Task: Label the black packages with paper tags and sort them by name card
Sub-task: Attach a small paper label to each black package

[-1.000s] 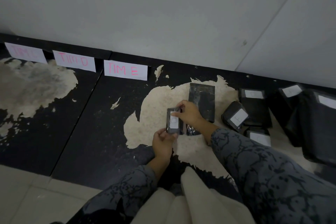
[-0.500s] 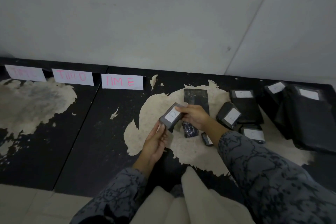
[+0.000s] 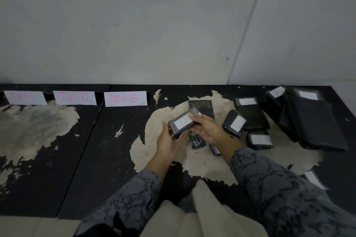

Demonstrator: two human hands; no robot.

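A small black package [image 3: 180, 123] with a white paper tag marked "D" is held above the table. My right hand [image 3: 207, 128] grips its right end, thumb on top. Under its left end my left hand [image 3: 167, 141] lies palm up, fingers straight. Three name cards stand along the wall: a faint one [image 3: 25, 97], "TIM D" [image 3: 74, 97] and "TIM E" [image 3: 125, 98]. To the right lie tagged black packages: one marked "E" [image 3: 234, 123], a flat one [image 3: 250, 112], a small one [image 3: 260, 140].
A large black bag [image 3: 316, 121] with tagged packages fills the far right. An untagged flat black package [image 3: 201, 107] and a small crumpled black item [image 3: 196, 141] lie behind and under my hands. The black table top [image 3: 107, 150] is worn, with pale peeled patches. A paper slip [image 3: 314, 179] lies near my right sleeve.
The package has turned from upright to tilted flat with its tag up and risen a little. My left hand let go and opened beneath it. The view has tilted upward.
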